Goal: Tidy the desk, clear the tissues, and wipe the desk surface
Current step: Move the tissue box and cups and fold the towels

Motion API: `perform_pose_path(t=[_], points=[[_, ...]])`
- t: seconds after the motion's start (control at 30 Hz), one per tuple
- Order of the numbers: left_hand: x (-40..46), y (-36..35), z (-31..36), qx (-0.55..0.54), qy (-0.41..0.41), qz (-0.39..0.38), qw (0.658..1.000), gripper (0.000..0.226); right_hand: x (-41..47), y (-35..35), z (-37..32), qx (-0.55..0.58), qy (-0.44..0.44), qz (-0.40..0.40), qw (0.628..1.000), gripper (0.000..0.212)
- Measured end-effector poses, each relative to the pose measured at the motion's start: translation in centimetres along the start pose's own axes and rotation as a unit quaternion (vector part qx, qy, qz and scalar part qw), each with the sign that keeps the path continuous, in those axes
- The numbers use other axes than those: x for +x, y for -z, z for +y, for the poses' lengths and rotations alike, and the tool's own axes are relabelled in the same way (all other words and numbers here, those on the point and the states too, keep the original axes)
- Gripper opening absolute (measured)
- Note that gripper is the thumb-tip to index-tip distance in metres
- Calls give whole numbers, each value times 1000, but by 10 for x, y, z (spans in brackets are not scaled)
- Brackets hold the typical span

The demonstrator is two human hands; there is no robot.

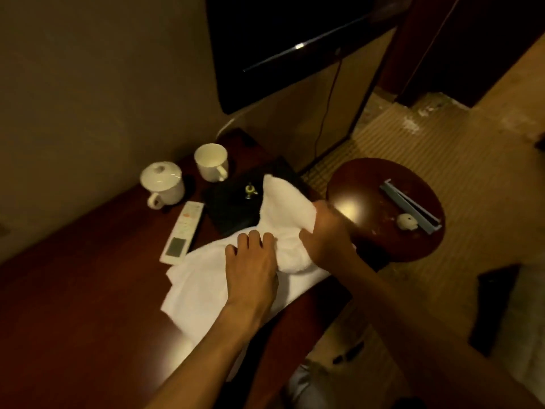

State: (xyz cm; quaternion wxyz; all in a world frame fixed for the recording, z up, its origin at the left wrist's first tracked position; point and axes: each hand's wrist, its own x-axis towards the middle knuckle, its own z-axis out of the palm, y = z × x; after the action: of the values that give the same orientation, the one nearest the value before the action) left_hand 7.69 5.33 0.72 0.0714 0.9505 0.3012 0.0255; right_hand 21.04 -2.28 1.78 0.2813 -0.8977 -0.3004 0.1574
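A large white towel [203, 287] lies spread on the dark red wooden desk [82, 290], reaching up over a black tray [227, 208]. My left hand [250, 267] presses flat on the towel's middle, fingers apart. My right hand [321, 231] is closed on a bunched fold of the towel at the desk's right edge. A crumpled white tissue [407, 222] lies on the round stool to the right.
A lidded white cup [162, 181] and an open white mug [212, 162] stand at the back of the desk. A white remote [182, 231] lies beside the tray. The round stool [383, 202] carries a blue-grey strip [410, 206]. A dark TV [280, 48] hangs above.
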Motion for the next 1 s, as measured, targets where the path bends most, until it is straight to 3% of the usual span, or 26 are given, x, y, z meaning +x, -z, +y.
perform_pose_path(t=[0.1,0.17,0.27,0.4,0.53,0.7,0.87,1.0], points=[[21,-29,24,3,-5,-71,997,44,20,-5,49,-25,-28,-78,996,40],[31,-42,31,5,2,-103,995,49,24,-3,70,-72,-5,-54,996,29],[38,-67,36,14,-15,-114,993,53,30,12,101,-163,-26,-27,986,29],[41,-80,42,26,-28,-101,994,61,27,22,126,-209,-169,-128,955,58],[45,-78,58,-37,-96,-86,991,68,12,6,144,-224,-183,-186,939,62],[53,-81,86,-125,-201,-87,968,62,1,-11,160,-226,-153,-116,955,53],[62,-95,106,-112,-211,-83,967,61,-3,-11,176,-234,-109,-59,964,51],[65,-101,108,-95,-215,-99,967,60,0,-1,186,-123,-100,-23,987,25]])
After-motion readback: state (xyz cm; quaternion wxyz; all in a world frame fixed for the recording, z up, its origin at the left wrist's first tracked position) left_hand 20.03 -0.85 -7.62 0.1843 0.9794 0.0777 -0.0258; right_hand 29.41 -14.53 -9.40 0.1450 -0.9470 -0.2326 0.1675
